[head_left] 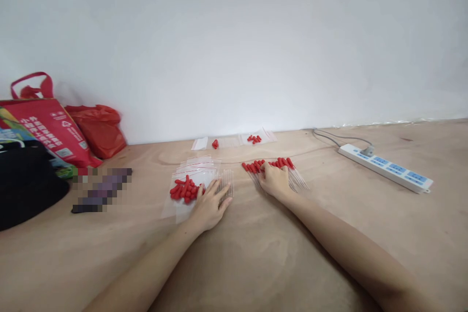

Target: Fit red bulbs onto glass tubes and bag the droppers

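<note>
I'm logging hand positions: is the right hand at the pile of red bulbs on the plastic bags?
No, the right hand is at the row of red-topped clear tubes, apart from the red bulbs.

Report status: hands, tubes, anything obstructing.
Left hand spread over clear tubes. Right hand at red-capped tubes. Red bulbs beside left hand. Power strip apart from both.

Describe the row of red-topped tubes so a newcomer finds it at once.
On the table, find the right hand. The red-topped tubes lie side by side beneath it, tops toward the wall. The bare tubes by the left hand lack red tops.
</note>
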`<state>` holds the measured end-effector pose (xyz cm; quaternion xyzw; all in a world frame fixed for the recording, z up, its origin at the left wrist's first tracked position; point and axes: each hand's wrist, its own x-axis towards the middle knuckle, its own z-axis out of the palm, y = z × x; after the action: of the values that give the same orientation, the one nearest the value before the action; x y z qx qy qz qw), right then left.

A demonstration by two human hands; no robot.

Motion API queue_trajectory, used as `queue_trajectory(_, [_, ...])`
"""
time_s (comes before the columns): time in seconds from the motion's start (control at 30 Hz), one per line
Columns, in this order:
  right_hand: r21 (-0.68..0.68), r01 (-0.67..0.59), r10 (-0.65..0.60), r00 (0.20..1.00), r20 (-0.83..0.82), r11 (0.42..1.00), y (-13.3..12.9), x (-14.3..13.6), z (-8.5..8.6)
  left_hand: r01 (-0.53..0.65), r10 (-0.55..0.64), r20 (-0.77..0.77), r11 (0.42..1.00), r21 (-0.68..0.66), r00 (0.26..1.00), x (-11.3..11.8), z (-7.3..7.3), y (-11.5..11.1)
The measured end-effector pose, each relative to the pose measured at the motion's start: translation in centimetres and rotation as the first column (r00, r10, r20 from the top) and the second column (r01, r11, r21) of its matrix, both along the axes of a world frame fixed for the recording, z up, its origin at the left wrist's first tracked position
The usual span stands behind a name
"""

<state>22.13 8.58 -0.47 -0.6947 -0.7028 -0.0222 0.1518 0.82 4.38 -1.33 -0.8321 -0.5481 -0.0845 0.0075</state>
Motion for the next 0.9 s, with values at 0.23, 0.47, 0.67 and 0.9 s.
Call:
queue_trajectory(0.23, [0.170, -0.203, 0.210, 0.978, -0.021, 0.964, -1.0, -1.6, -0.2, -0.018, 0.018, 0.006, 0.998, 0.057, 1.000, 0.1, 0.1, 0.0])
queue_trajectory(0.47, [0.143, -0.452, 0.460, 0.887, -0.029, 0.881, -1.6, -5.2, -0.4, -0.245, 0.255, -0.092, 0.964, 0.108, 0.963, -2.4, 2.7, 1.7])
queue_trajectory(0.67, [0.098, -0.601, 0.602, 0.798, 0.026, 0.793, -1.6, -5.8, -0.5, -0.222, 0.237, -0.155, 0.969, 0.107, 0.959, -2.8, 1.6, 1.2])
queue_trajectory(0.9, [0.103, -0.564, 0.568, 0.823, -0.010, 0.819, -1.9, -3.9, -0.8, -0.091, 0.117, -0.134, 0.978, 0.188, 0.984, -1.0, 0.7, 1.3])
